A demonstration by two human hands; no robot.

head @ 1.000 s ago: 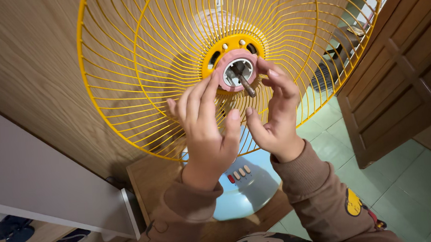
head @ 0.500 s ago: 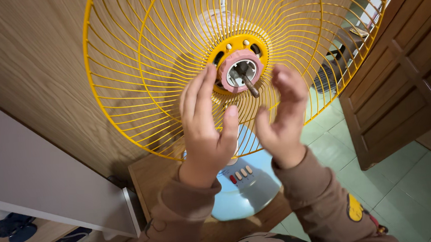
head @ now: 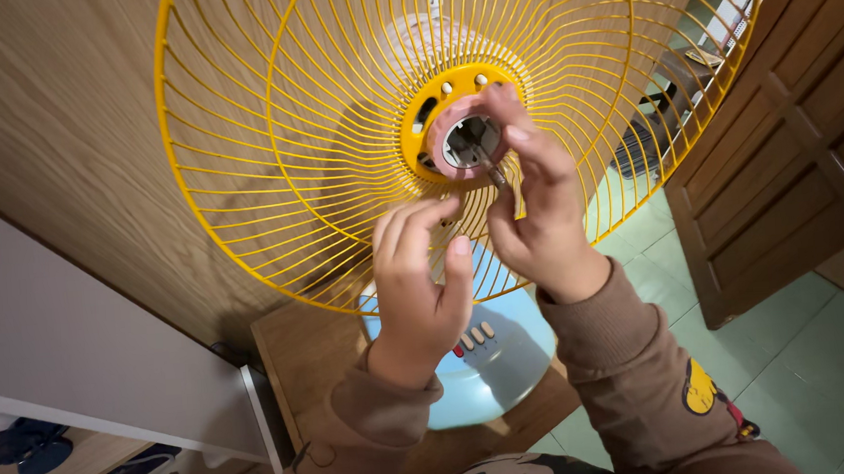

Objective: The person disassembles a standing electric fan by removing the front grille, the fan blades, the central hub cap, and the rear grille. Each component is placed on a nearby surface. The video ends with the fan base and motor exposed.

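A wood-grain wall panel (head: 54, 123) fills the upper left. Below it, at the left edge, runs a white shelf board (head: 89, 384), and under that board lie dark blue shoes (head: 25, 454) (only partly in view). Right of the panel's lower end sits a low wooden stool (head: 302, 357). Far across from the panel, on the right, stands a dark brown wooden door (head: 787, 137) with raised panels. Pale green floor tiles (head: 802, 380) spread out at the door's foot.
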